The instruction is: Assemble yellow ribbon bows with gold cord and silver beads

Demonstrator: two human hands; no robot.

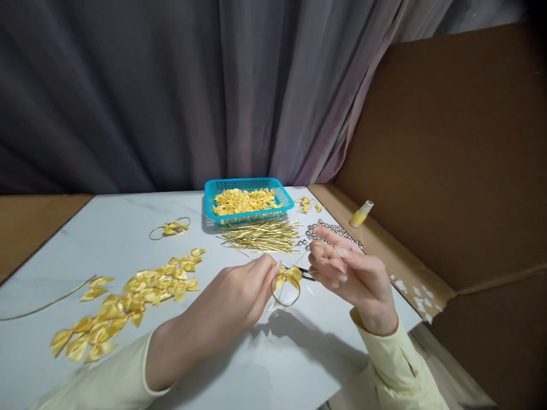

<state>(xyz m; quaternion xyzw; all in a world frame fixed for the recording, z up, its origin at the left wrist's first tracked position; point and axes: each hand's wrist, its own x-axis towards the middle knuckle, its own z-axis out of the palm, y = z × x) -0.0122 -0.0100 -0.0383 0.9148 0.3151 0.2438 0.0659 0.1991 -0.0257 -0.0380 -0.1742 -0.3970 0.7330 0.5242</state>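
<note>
My left hand (pixel 239 293) pinches a yellow ribbon bow (pixel 292 275) between thumb and fingers. A gold wire loop (pixel 287 306) hangs below the bow, above the white tabletop. Thin strands stick out on both sides of the bow, one slanting up towards my right hand (pixel 348 267). That hand is raised just right of the bow, its fingers curled and thumb pressed in; whatever they grip is hidden. Behind the bow, partly covered, lies a dark slim tool (pixel 306 274). A bundle of gold wire ties (pixel 260 235) rests beyond my hands.
A blue basket (pixel 209 199) of yellow bows stands at the back. Silver beads (pixel 337 230) lie behind my right hand, near a thread spool (pixel 361 214). Loose bows (pixel 141 290) spread at left, with a looped bow piece (pixel 174 228) behind. Cardboard (pixel 461 142) walls the right side.
</note>
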